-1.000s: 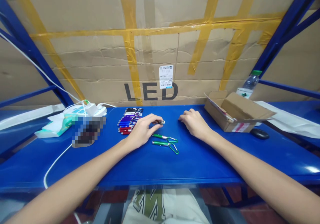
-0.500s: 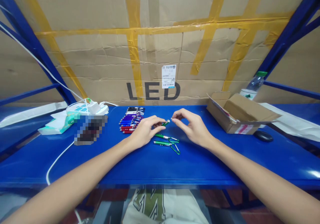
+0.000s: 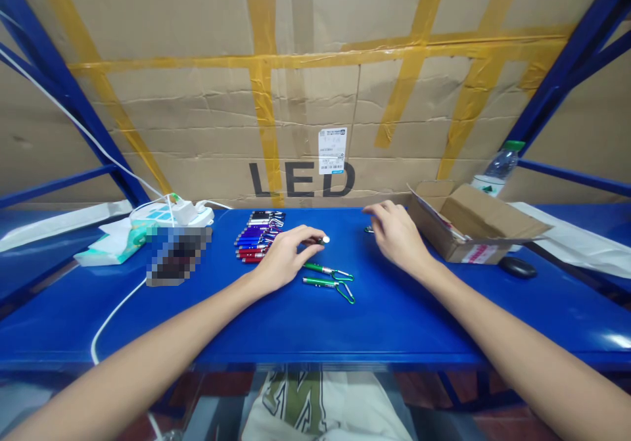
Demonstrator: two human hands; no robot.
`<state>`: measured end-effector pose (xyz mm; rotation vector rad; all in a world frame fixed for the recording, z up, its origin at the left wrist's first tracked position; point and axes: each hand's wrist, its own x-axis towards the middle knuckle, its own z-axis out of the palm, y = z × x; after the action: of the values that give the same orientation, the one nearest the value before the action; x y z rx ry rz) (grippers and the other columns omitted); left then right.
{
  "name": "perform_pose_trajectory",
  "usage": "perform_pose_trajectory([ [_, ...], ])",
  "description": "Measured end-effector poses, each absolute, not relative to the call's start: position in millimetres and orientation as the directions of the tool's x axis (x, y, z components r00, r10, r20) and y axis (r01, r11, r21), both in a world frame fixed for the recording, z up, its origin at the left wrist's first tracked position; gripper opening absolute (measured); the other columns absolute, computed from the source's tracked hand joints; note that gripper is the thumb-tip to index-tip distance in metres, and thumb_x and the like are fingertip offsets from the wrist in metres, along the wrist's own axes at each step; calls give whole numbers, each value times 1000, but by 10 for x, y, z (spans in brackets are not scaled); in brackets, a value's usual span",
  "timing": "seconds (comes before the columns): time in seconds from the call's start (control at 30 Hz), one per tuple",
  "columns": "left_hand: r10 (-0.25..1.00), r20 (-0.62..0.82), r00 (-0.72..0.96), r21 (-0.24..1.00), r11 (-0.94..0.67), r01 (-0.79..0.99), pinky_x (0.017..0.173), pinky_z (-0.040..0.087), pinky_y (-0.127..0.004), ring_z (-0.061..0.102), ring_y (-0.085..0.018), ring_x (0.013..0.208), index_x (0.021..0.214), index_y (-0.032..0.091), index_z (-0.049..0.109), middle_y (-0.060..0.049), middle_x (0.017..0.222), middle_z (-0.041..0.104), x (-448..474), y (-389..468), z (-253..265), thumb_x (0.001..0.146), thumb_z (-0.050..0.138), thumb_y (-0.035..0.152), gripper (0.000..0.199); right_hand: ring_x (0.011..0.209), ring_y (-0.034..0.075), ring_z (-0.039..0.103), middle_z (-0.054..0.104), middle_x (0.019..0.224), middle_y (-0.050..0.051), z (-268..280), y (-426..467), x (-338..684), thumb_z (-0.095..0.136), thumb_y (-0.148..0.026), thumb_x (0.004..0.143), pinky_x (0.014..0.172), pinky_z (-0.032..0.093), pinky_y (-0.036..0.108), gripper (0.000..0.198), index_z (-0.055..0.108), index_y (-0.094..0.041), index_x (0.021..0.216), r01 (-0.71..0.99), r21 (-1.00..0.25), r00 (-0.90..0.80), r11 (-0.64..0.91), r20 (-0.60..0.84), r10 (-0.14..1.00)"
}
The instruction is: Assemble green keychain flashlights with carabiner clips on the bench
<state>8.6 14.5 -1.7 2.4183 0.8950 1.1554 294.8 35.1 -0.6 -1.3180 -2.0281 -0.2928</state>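
Note:
My left hand [image 3: 286,252] is closed, thumb and fingers pinching a small keychain flashlight whose round, bright end [image 3: 326,240] points right; most of its body is hidden by the fingers. Over the table to the right, my right hand [image 3: 397,234] has its fingers bent and partly apart. Just under its fingertips is a small shiny piece [image 3: 369,229], too small to name. Two green keychain flashlights with carabiner clips, an upper one [image 3: 318,268] and a lower one [image 3: 320,283], lie in front of my left hand.
Beyond my left wrist lies a row of several keychain flashlights [image 3: 254,239] in black, silver, purple, blue and red. An open cardboard box [image 3: 458,247], a black mouse [image 3: 517,267] and a bottle [image 3: 495,171] stand right. A power strip [image 3: 197,216] and tissue pack [image 3: 116,244] sit left.
My right hand has moved right, away from my left hand, and its pinch has loosened. The flashlight in my left hand has turned, so its round end shows.

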Motion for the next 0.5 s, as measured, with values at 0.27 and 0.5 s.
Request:
perform_pose_trajectory([
  [0.27,654,587,476,486,-756,439,99,60,-40,74,-24,111,127,21,70,-9,124,77,87,133,-22,108,60,29,24,97,28,65,74,107,15,-208,586,3216,57,-22,103,90,49,38,23,77,-20,115,921,-31,-350,388,369,861],
  [0.5,646,574,503,478,-764,434,98,59,-38,73,-24,111,129,21,69,-8,127,75,74,107,4,109,58,30,25,89,25,67,76,94,9,-96,494,3103,60,-23,102,75,46,32,17,75,-22,93,895,-95,-377,435,360,854],
])
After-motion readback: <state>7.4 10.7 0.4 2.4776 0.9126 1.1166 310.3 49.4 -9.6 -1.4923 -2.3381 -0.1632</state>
